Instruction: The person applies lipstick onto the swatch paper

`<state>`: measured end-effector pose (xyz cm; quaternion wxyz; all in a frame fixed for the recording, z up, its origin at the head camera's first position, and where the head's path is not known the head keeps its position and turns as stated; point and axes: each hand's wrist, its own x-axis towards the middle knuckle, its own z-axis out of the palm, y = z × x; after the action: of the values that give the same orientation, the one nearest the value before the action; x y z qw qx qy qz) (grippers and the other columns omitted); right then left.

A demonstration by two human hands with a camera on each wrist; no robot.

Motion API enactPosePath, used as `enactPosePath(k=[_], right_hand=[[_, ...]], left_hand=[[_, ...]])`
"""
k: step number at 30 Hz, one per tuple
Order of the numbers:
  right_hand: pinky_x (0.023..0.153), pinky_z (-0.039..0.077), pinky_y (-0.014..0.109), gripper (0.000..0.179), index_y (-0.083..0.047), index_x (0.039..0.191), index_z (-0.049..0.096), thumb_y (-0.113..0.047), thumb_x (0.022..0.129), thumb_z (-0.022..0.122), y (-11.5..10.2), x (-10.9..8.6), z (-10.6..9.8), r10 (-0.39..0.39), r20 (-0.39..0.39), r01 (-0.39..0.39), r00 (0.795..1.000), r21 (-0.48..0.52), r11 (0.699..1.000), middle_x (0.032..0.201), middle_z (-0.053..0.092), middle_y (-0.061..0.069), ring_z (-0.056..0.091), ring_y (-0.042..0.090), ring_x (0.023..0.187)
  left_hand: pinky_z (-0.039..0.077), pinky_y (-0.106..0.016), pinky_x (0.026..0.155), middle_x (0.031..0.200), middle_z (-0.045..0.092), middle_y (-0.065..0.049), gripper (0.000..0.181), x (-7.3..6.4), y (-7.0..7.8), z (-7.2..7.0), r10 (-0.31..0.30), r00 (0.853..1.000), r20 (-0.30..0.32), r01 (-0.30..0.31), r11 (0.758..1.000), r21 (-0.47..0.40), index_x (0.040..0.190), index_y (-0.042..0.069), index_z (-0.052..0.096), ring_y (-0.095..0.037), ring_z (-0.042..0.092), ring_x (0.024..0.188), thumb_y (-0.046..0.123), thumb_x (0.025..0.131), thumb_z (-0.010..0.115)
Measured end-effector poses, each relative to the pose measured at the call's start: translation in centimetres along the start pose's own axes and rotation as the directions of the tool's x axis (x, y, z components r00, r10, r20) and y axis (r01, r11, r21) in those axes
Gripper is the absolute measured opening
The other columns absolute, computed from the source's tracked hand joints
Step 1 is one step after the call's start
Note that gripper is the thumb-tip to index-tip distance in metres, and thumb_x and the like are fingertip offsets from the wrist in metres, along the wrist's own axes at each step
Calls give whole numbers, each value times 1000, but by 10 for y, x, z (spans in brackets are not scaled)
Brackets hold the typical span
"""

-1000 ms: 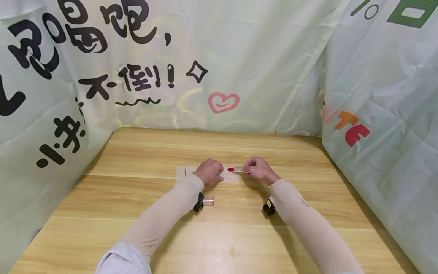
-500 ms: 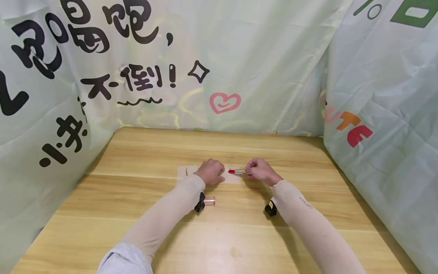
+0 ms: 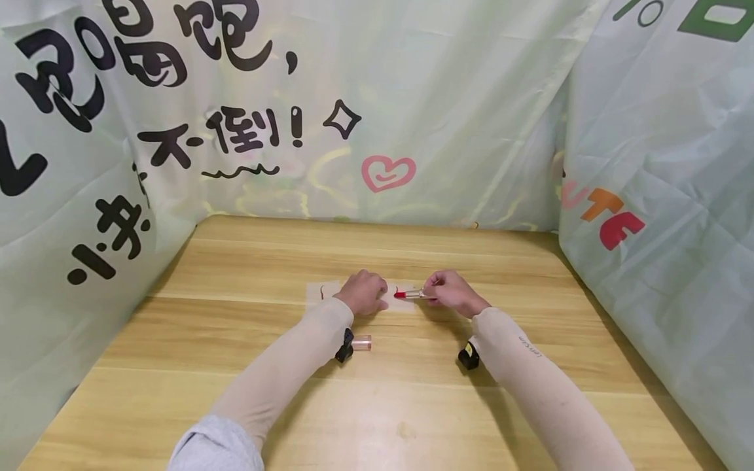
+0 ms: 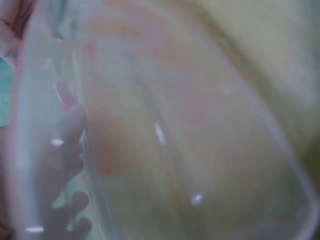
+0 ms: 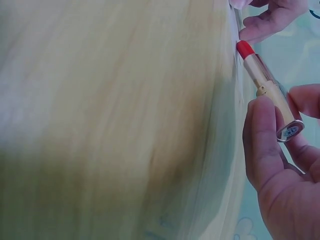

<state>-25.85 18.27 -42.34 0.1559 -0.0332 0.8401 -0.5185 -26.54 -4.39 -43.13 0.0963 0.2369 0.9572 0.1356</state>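
Wood-grain table (image 3: 365,399), pale printed cloth (image 3: 471,85) on 3 sides.
Right hand (image 3: 455,292) pinches a red lipstick (image 3: 414,294) at pale paper (image 3: 404,305); left hand (image 3: 362,292) rests there, thumb spread from fingers.

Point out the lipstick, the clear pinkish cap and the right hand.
Lipstick (image 5: 264,83), right wrist view: on its barrel.
Clear pinkish cap (image 3: 362,343), head view: on its uncovered part.
Right hand (image 3: 455,293), head view: back of the hand.
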Motion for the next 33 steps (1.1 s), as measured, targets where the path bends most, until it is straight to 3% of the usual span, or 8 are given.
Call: enactPosePath(k=[33], right_hand=[[73, 56, 32, 6, 7, 95, 57, 3, 91, 55, 2, -1, -4, -14, 101, 14, 995, -3, 1000, 92, 58, 17, 59, 23, 79]], left_hand=[[37, -39, 107, 128, 63, -4, 41, 3, -2, 0, 11, 1000, -4, -11, 1000, 25, 123, 11, 67, -26, 51, 123, 33, 89, 71]])
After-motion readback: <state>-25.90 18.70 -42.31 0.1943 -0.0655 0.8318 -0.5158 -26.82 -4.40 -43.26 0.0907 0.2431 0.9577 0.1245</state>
